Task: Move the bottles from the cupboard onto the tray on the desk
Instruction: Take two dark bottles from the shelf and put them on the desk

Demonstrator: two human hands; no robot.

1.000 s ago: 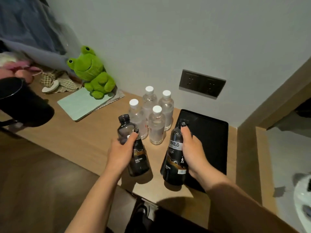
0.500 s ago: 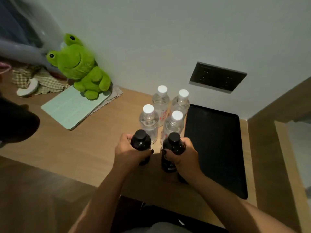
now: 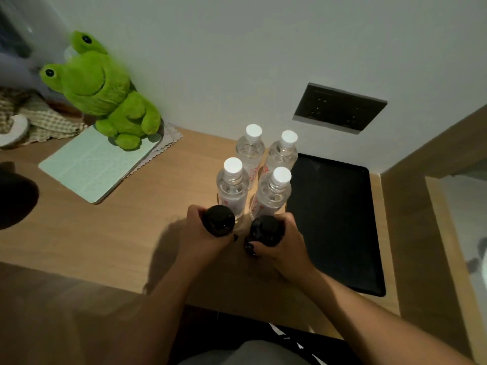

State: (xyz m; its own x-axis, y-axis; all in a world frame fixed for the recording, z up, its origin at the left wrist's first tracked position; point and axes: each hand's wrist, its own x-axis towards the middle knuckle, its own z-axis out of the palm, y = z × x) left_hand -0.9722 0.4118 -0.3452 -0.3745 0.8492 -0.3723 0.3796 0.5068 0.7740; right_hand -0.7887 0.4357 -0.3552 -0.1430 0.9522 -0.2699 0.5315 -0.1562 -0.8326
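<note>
My left hand [image 3: 203, 237] grips a black bottle [image 3: 220, 220] near its top, and my right hand [image 3: 283, 246] grips a second black bottle [image 3: 266, 231] the same way. Both bottles stand upright side by side over the wooden desk [image 3: 105, 233], seen from above, so their bases are hidden. Just behind them several clear water bottles [image 3: 233, 189] with white caps stand in a tight cluster. The flat black tray [image 3: 334, 219] lies on the desk to the right of all the bottles, with nothing on it.
A green plush frog [image 3: 102, 93] sits on a pale green notebook [image 3: 89, 164] at the back left. A dark wall socket panel [image 3: 340, 108] is above the tray. A wooden partition [image 3: 411, 233] borders the tray's right side. A dark round object [image 3: 15, 198] lies at the left edge.
Both hands brought the black bottles from tilted to upright and lowered them close together in front of the clear bottles. The view has moved closer and looks more steeply down.
</note>
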